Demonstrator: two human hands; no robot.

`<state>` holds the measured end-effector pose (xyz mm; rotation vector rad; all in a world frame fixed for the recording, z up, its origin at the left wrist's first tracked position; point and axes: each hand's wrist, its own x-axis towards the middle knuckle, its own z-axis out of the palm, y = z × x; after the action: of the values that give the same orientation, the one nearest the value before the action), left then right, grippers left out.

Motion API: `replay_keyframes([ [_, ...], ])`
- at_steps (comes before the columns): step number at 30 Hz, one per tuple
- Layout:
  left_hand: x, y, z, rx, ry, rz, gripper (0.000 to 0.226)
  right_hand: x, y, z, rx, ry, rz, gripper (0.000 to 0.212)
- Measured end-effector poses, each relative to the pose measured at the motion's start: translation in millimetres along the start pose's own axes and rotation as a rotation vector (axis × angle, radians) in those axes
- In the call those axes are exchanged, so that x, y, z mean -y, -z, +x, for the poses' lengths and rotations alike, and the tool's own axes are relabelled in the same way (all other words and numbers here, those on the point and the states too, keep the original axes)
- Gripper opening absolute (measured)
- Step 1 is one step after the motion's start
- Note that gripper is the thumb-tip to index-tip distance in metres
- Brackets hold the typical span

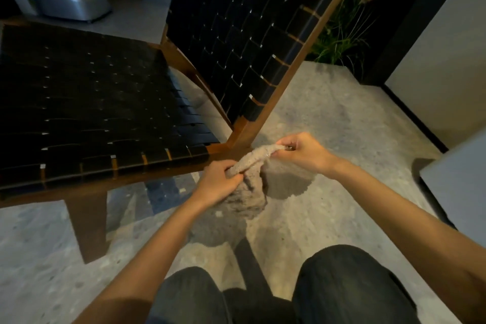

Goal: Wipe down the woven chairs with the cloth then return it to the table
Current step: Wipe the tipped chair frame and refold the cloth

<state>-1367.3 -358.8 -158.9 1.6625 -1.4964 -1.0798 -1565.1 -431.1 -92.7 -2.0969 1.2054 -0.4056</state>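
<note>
The left hand [217, 183] has its fingers [228, 166] curled tightly around one end of a fuzzy grey-beige cloth [253, 158], and the right hand [306, 151] pinches the other end between curled fingers [285, 142] and thumb. Neither hand has its fingers spread. Between the two grips the cloth is bunched into a thick roll that slopes up from the left hand to the right. The rest of the cloth hangs in a loose fold below the left hand, above the speckled stone floor [328, 118] and not touching it. The cloth is held in the air just in front of the near corner of a low chair with a black woven-strap seat [92, 113] and a brown wooden frame. It is near that corner, but I cannot tell whether it touches. The chair's woven backrest [236, 34] rises behind the hands. The person's knees in dark trousers [347, 284] show at the bottom. A green leafy plant [339, 42] stands beyond the backrest, and a grey machine [73, 0] sits at the top left.
</note>
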Motion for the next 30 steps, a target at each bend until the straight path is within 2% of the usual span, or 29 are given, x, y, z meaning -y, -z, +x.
replay_keyframes([
  [1,2.6,-1.5,4.5,-0.020,0.015,0.063,0.017,-9.7,1.8,5.6,0.019,-0.017,-0.078,0.007],
  [5,9.0,-10.7,24.2,-0.119,0.076,0.285,0.014,-44.6,-4.8,26.5,0.071,-0.040,-0.289,0.008],
  [8,9.3,-13.9,33.1,-0.219,0.029,0.361,0.017,-61.8,-12.9,38.3,-0.078,-0.060,-0.492,0.015],
  [10,9.2,-14.1,37.5,-0.317,-0.057,0.436,0.020,-67.2,-10.0,43.3,-0.234,-0.004,-0.506,0.018],
  [13,3.7,-11.3,47.2,-0.563,-0.140,0.669,0.023,-68.8,-2.6,52.6,-0.422,0.096,-0.344,0.021],
  [15,-6.4,-11.3,56.4,-0.674,-0.153,0.671,0.022,-70.3,-3.7,63.5,-0.468,0.134,-0.182,0.020],
  [19,-15.0,-22.7,72.4,-0.789,-0.070,0.512,0.017,-77.8,-29.6,82.3,-0.432,0.139,0.229,0.013],
  [22,-9.9,-41.9,79.2,-0.800,-0.053,0.257,0.032,-83.9,-66.4,87.4,-0.221,0.072,0.524,0.047],
  [24,-6.2,-54.2,79.9,-0.820,-0.077,0.122,0.037,-84.4,-87.1,91.6,-0.155,0.032,0.646,0.054],
  [26,-5.6,-65.9,79.6,-0.858,-0.124,0.069,0.038,-86.5,-93.5,93.1,-0.209,0.049,0.707,0.048],
  [30,-30.3,-70.9,87.5,-0.948,-0.254,-0.019,0.032,-77.7,-67.3,94.2,-0.465,0.197,0.813,0.042],
])
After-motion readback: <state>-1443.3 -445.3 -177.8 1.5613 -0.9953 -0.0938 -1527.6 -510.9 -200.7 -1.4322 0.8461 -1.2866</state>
